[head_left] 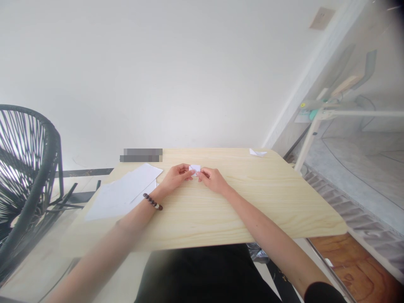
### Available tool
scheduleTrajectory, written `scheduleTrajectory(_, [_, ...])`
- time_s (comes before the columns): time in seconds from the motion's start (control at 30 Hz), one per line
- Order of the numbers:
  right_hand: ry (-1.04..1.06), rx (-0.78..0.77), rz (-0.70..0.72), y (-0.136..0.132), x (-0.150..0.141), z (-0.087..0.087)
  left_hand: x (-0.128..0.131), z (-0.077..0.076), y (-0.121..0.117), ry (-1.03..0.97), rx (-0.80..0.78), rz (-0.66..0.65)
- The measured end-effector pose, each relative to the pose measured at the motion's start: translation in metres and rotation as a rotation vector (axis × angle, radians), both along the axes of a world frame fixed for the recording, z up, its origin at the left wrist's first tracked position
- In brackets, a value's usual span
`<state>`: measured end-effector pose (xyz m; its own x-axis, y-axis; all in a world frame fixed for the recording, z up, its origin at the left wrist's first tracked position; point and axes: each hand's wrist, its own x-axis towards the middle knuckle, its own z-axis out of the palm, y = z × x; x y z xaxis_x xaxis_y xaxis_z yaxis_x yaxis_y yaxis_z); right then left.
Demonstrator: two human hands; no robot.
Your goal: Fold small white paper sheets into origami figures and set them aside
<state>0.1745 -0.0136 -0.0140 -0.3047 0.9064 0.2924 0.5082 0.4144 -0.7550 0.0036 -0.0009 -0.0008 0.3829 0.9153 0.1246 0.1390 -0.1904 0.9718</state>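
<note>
A small folded piece of white paper [195, 168] is held up between both hands over the middle of the table. My left hand [176, 176] pinches its left side, with the thumb lying across the front. At its lower right, my right hand [212, 178] grips it between thumb and bent fingers. Some fingertips are hidden behind the paper. Loose white sheets [123, 195] lie overlapping to the left, partly under my left forearm, which wears a dark beaded bracelet [152, 202].
A folded white paper shape [258, 153] sits at the back right of the pale wooden table [202, 223]. A blurred-out dark block [141, 155] covers the back left corner. A dark woven chair [47, 143] stands left; a white metal frame [309, 145] stands right.
</note>
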Motion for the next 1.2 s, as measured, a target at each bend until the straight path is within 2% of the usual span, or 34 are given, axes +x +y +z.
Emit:
scheduleTrajectory(0.2, [-0.009, -0.015, 0.044, 0.0005, -0.0006, -0.0010, -0.0025, -0.0018, 0.0029, 0.001, 0.013, 0.001])
scheduleTrajectory(0.37, [-0.037, 0.002, 0.031, -0.0009, -0.0010, 0.0005, -0.0019, -0.0034, 0.0031, -0.003, 0.053, 0.053])
scheduleTrajectory(0.53, [-0.041, 0.027, 0.025, -0.0013, -0.0014, 0.0007, -0.0013, -0.0023, 0.0024, 0.016, 0.029, 0.073])
scheduleTrajectory(1.2, [-0.039, 0.004, 0.056, -0.0010, -0.0003, 0.0005, -0.0045, -0.0034, 0.0000, 0.137, 0.129, -0.055])
